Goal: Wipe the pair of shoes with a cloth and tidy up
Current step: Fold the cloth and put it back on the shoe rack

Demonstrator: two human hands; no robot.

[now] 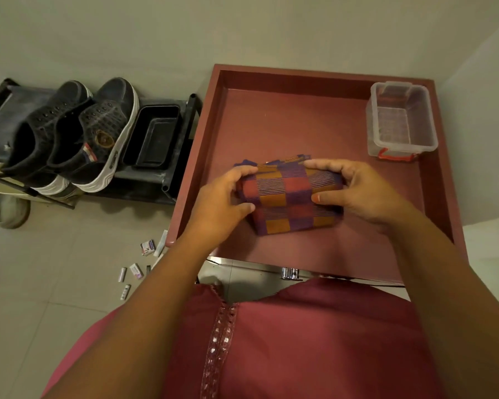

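A folded checked cloth [288, 203] in red, orange and purple lies on the floor of a dark red tray-like table [300, 122]. My left hand [222, 203] grips its left edge, thumb on top and fingers curled over the far side. My right hand [357, 191] grips its right edge in the same way. A pair of dark shoes with white soles [75, 139] stands side by side on a low black rack [162, 180] to the left, apart from both hands.
A clear plastic box [401, 119] with red clips sits in the tray's far right corner. A black tray [153, 136] rests on the rack beside the shoes. Several small packets [139, 263] lie scattered on the tiled floor. A pale shoe [12, 211] sits under the rack.
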